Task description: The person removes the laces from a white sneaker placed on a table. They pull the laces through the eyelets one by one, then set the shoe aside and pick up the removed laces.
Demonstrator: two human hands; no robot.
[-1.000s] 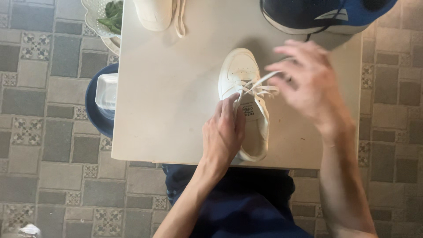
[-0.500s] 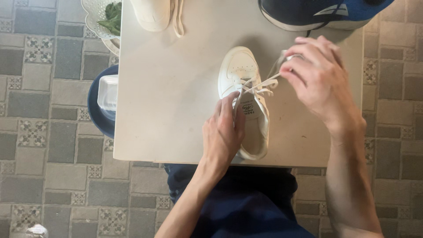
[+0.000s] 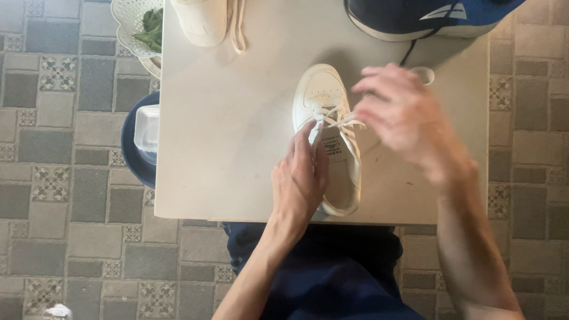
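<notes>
A small white sneaker lies on the beige table, toe pointing away from me. My left hand rests on the shoe's left side near the tongue, fingertips pinching the lace at the eyelets. My right hand, blurred from motion, hovers just right of the shoe. A white lace runs from the eyelets toward its fingers, and a lace loop pokes out beyond them.
A second white shoe with a loose lace sits at the table's far edge. A dark blue sneaker lies at the far right. Left of the table, a white bowl of greens and a clear container on a blue stool.
My right hand has moved down and left toward the shoe, and the stretched lace has gone shorter and slacker. My left hand has stayed on the shoe.
</notes>
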